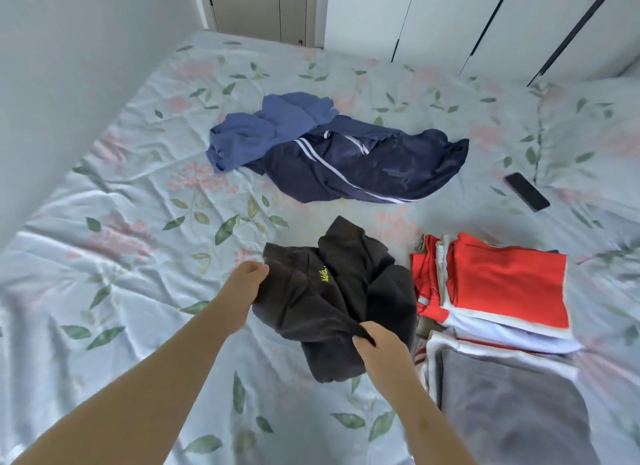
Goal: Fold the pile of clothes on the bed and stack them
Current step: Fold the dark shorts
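Note:
A crumpled dark brown garment [332, 302] with small yellow lettering lies on the bed in front of me. My left hand [246, 281] pinches its left edge. My right hand [379, 347] pinches a fold at its lower right. Farther up the bed lie a rumpled blue garment [263, 132] and dark navy trousers with white stripes [374, 166], unfolded and overlapping. To the right sits a stack of folded clothes with a red piece [505, 284] on top and white ones below it. A folded grey piece [509, 402] lies nearer to me.
The bed has a pale floral sheet [138, 222]. A black phone [526, 191] lies at the right, beside a pillow [595, 135]. A grey wall [69, 83] runs along the left side. White wardrobe doors [485, 21] stand behind the bed.

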### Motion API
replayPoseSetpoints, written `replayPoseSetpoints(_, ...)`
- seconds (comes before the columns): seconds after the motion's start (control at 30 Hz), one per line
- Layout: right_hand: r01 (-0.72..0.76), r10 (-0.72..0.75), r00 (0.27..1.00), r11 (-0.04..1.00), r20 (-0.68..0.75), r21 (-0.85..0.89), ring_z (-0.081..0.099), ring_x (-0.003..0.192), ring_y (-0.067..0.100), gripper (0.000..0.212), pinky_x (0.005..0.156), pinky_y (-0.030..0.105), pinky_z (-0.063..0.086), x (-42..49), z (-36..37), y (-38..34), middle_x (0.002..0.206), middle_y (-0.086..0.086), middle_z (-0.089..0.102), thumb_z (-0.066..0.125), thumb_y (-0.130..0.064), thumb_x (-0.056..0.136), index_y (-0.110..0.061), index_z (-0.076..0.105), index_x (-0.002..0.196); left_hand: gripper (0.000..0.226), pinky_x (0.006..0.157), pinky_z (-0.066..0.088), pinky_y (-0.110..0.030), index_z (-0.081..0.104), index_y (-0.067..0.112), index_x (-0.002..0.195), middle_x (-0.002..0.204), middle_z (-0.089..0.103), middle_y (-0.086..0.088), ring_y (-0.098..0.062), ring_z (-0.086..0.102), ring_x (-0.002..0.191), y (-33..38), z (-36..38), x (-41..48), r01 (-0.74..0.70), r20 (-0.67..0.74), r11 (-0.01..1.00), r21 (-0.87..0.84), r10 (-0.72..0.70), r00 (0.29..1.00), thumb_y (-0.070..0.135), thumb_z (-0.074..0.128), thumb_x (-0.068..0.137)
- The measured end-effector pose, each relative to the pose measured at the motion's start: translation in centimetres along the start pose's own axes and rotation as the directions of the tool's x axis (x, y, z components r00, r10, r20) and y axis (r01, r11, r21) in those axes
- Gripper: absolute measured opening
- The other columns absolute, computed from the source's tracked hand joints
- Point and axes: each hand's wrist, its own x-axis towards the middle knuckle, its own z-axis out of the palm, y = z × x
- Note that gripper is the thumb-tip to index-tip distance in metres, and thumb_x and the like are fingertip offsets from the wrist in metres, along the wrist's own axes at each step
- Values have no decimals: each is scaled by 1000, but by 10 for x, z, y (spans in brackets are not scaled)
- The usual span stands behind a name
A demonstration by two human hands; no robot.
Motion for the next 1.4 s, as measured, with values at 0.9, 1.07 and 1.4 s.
replayPoseSetpoints(0.9,791,-793,608,609,37,59,33,130,0,56,105,23,30,-70,-78,-160,132,-12,39,76,-2,69,-36,50,105,20,67,38,-17,54,24,76,71,53,13,0,46,67,189,-63,-196,-813,649,330,480,490,582,14,53,93)
replayPoseSetpoints(1.07,684,-657,723,723,215,-92,48,71,5,23,65,22,38,-60,-76,-157,81,-1,55,75,-18,77,-16,52,77,22,64,38,-16,49,32,78,74,58,6,-4,49,69,181,-70,-184,-813,674,174,555,479,562,18,57,92)
replayPoseSetpoints(1.4,628,-560,777,725,287,-283,48,69,0,20,61,15,36,-53,-74,-127,75,-13,53,73,-33,78,-26,54,77,24,77,41,-30,56,22,103,79,46,15,-12,48,89,132,-76,-126,-609,622,-141,781,77,779,39,60,86)
